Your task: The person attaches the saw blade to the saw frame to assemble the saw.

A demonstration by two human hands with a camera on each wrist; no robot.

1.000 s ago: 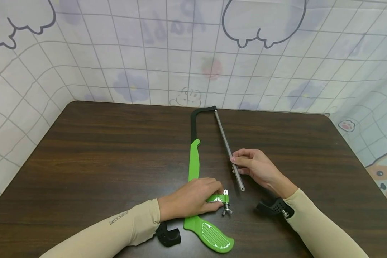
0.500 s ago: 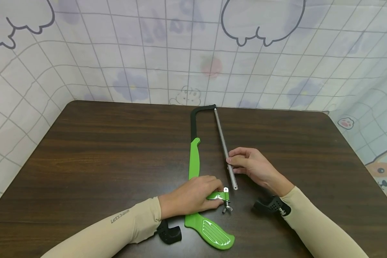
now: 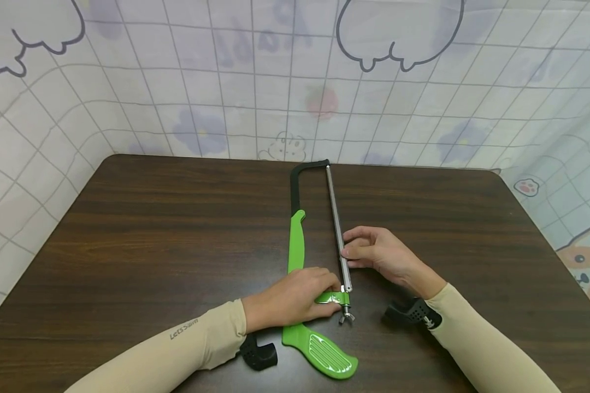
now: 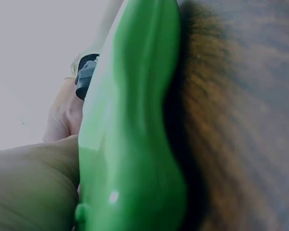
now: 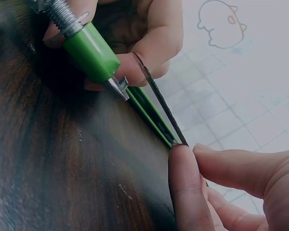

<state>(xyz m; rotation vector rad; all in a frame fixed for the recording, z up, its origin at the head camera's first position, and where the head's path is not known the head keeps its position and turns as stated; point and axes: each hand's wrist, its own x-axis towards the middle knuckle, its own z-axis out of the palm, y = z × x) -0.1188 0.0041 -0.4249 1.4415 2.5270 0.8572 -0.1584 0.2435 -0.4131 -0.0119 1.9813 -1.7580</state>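
A green and black hacksaw frame (image 3: 296, 240) lies on the table, its handle (image 3: 326, 357) toward the near edge. My left hand (image 3: 295, 300) grips the frame just above the handle, by the green blade holder (image 5: 92, 54) with its wing nut (image 3: 346, 316). Between thumb and fingers, my right hand (image 3: 385, 254) pinches a thin grey hacksaw blade (image 3: 335, 213). The blade's far end meets the tip of the black arm. Its near end overlaps the holder's metal pin in the head view; the right wrist view shows that end standing off to the side of the pin (image 5: 119, 88).
The dark wood table (image 3: 167, 229) carries the saw near its middle. A patterned cloth (image 3: 216, 82) hangs behind the table and along its sides. Black wrist mounts (image 3: 258, 353) sit under both forearms.
My right hand has moved left, swinging the blade's near end from right of the holder to over its pin. The left hand keeps its grip on the frame.
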